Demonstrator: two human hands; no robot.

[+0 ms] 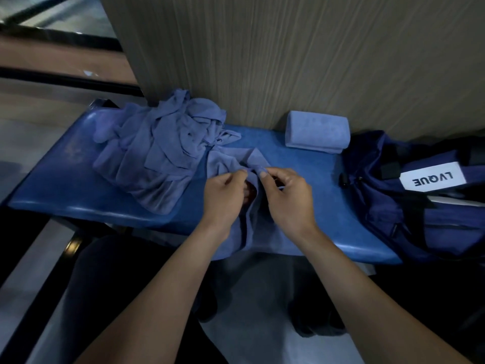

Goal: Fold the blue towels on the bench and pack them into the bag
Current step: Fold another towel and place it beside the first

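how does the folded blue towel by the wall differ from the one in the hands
The folded blue terry towel is a neat, compact block lying untouched by the wood-grain wall; the loose blue towel is unfolded, creased, draped over the bench's front edge and pinched by the left hand and right hand. Both share the same blue colour.

Behind everything there's a tall panel [288, 61] with a streaky vertical wood-grain finish, greyish tan. Off to the left a glass railing [60, 24] with dark frame bars cuts across at an angle. Down below, the floor [249, 292] is pale grey tile, kinda shiny, with a pair of dark shoes [315, 321] standing on it.
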